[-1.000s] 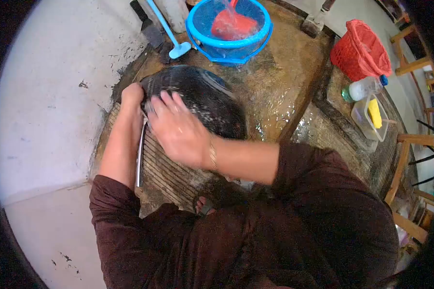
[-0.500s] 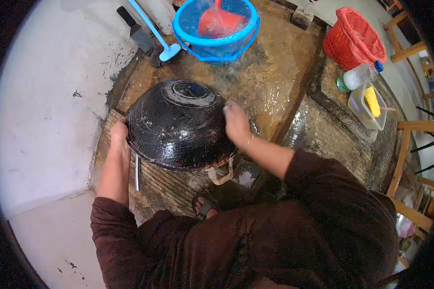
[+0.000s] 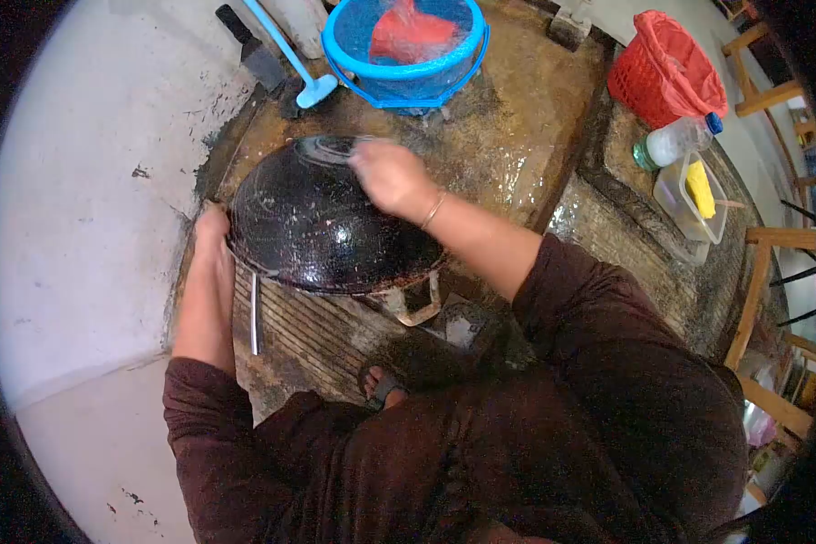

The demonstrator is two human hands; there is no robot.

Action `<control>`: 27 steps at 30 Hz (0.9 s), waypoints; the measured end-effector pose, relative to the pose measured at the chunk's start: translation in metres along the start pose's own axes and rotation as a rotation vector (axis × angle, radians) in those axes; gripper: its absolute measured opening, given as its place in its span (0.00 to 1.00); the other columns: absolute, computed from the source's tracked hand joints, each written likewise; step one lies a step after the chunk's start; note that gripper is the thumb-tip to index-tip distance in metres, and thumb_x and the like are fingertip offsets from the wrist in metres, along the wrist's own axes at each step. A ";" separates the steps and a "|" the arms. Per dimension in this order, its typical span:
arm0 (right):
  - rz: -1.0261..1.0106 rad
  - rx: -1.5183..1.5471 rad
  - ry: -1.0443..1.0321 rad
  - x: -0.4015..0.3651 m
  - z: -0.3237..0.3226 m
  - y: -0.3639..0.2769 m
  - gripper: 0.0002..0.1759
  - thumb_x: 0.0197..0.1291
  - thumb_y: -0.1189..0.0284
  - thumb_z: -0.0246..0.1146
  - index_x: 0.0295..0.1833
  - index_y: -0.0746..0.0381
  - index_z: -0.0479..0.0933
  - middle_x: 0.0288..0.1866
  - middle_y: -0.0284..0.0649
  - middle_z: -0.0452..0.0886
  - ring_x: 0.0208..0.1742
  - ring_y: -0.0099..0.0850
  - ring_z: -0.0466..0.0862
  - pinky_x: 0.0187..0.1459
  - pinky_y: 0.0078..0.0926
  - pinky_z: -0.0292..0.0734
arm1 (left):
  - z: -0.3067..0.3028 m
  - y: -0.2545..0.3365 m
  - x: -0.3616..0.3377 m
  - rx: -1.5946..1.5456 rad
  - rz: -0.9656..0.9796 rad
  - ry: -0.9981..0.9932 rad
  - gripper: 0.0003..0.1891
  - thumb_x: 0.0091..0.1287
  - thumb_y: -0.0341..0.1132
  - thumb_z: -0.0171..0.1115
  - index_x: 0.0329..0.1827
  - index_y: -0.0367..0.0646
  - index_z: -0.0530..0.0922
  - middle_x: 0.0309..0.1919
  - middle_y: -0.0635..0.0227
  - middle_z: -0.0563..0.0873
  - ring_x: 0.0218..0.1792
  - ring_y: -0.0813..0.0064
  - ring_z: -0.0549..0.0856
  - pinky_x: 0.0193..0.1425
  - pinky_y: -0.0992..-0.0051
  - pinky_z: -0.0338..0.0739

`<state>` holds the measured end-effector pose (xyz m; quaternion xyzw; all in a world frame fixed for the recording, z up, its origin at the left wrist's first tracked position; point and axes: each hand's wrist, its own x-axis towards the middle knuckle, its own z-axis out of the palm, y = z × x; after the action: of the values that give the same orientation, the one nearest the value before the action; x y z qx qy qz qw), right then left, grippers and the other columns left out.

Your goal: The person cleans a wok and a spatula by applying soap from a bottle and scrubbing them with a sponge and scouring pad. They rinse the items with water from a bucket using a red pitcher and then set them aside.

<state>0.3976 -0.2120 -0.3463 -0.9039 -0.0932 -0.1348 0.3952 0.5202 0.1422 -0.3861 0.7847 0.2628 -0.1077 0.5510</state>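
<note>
A black wok [image 3: 322, 227], wet and shiny, is bottom-up and tilted in front of me. My left hand [image 3: 213, 227] is closed on its left rim. Against the upper right of the wok's base, my right hand [image 3: 392, 177] is curled with its fingers pressed together. Whatever may be inside that hand is hidden and partly blurred. A pale loop handle [image 3: 422, 308] sticks out from the wok's near edge. Below the left part of the rim, a thin metal rod [image 3: 255, 317] shows.
A blue basin [image 3: 408, 68] with a red scoop [image 3: 406, 34] and splashing water stands beyond the wok. Left of it are a light-blue-handled tool [image 3: 315, 91] and a scraper [image 3: 261, 63]. A red basket [image 3: 648, 82], a bottle [image 3: 671, 143] and a plastic tub [image 3: 689, 213] sit right.
My right hand has moved from the wok's right side up onto its base. The wok has shifted slightly up and left and tilted differently. My left hand stays at the left rim.
</note>
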 end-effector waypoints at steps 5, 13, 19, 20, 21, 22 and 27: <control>-0.206 -0.024 -0.117 -0.055 -0.022 -0.114 0.27 0.60 0.71 0.51 0.62 0.74 0.62 0.67 0.65 0.56 0.70 0.60 0.54 0.70 0.51 0.48 | -0.010 -0.015 0.080 0.068 -0.039 0.071 0.11 0.60 0.32 0.49 0.30 0.33 0.78 0.27 0.60 0.81 0.28 0.66 0.77 0.32 0.62 0.67; 0.491 0.053 -0.176 -0.081 0.009 0.062 0.15 0.65 0.70 0.48 0.48 0.68 0.74 0.49 0.57 0.77 0.56 0.49 0.75 0.59 0.39 0.69 | -0.032 -0.030 0.031 0.747 0.285 0.106 0.14 0.56 0.29 0.48 0.39 0.33 0.80 0.39 0.45 0.83 0.40 0.50 0.84 0.43 0.57 0.76; -0.087 -0.106 0.092 -0.023 0.020 0.017 0.12 0.59 0.71 0.49 0.40 0.65 0.76 0.42 0.52 0.78 0.48 0.48 0.78 0.50 0.43 0.73 | -0.020 -0.021 -0.018 1.314 0.624 0.028 0.14 0.61 0.32 0.48 0.42 0.35 0.80 0.38 0.48 0.84 0.39 0.49 0.83 0.44 0.60 0.78; -0.127 -0.102 0.244 -0.025 0.029 -0.020 0.13 0.59 0.71 0.48 0.41 0.65 0.76 0.43 0.52 0.78 0.50 0.48 0.76 0.52 0.43 0.72 | -0.018 -0.022 -0.024 1.017 0.506 0.011 0.15 0.63 0.34 0.47 0.42 0.34 0.79 0.38 0.51 0.84 0.39 0.54 0.83 0.45 0.62 0.77; -0.168 -0.097 0.402 -0.029 0.037 -0.044 0.13 0.60 0.70 0.48 0.41 0.65 0.76 0.45 0.51 0.78 0.52 0.48 0.75 0.54 0.43 0.70 | -0.008 -0.014 -0.036 0.721 0.392 0.002 0.17 0.65 0.37 0.46 0.42 0.33 0.79 0.38 0.54 0.84 0.38 0.59 0.82 0.45 0.64 0.75; -0.201 -0.103 0.380 -0.027 0.037 -0.040 0.13 0.60 0.70 0.48 0.40 0.65 0.76 0.46 0.51 0.77 0.53 0.48 0.74 0.55 0.42 0.69 | 0.009 0.001 -0.053 0.422 0.284 -0.008 0.19 0.68 0.40 0.45 0.42 0.32 0.79 0.38 0.57 0.84 0.37 0.63 0.81 0.45 0.66 0.74; 0.138 -0.052 -0.062 -0.015 0.021 0.084 0.15 0.62 0.70 0.47 0.34 0.64 0.78 0.37 0.52 0.80 0.42 0.47 0.80 0.46 0.43 0.75 | 0.033 0.033 -0.104 0.143 0.269 -0.053 0.22 0.70 0.43 0.44 0.43 0.30 0.78 0.36 0.58 0.84 0.38 0.68 0.80 0.47 0.69 0.70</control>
<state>0.4101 -0.2532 -0.4227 -0.9219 -0.0395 -0.0814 0.3767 0.4545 0.0727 -0.3239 0.8468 0.1321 -0.0721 0.5102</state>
